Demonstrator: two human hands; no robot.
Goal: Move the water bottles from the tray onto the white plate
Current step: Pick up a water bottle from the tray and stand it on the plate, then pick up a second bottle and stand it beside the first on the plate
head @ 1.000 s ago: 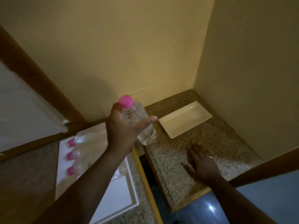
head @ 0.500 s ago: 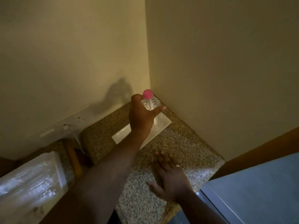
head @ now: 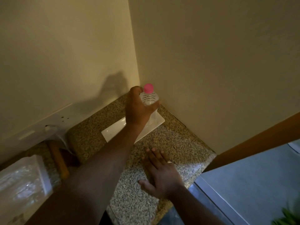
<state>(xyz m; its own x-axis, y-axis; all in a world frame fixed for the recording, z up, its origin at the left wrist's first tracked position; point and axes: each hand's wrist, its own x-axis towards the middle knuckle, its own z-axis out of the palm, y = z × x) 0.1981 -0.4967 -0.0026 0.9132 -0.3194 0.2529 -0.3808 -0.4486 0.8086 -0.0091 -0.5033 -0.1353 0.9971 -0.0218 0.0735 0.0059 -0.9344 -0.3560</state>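
My left hand (head: 138,109) grips a clear water bottle (head: 150,99) with a pink cap, holding it upright over the right end of the white rectangular plate (head: 113,130). The bottle's base is at or just above the plate; I cannot tell if it touches. The plate lies on a speckled granite counter (head: 178,140) in the wall corner. My right hand (head: 159,174) rests flat on the counter, fingers spread, holding nothing. The tray (head: 43,172) with plastic-wrapped bottles (head: 21,181) shows blurred at the lower left.
Two walls meet right behind the plate. A white wall socket plate (head: 37,129) with a cable sits on the left wall. A wooden strip (head: 57,158) and a gap separate the two counters. A blue-grey floor (head: 253,181) lies at the lower right.
My left hand has carried the bottle from above the tray rightward to the plate and lowered it there. The view has swung to the right. My right hand stays on the counter.
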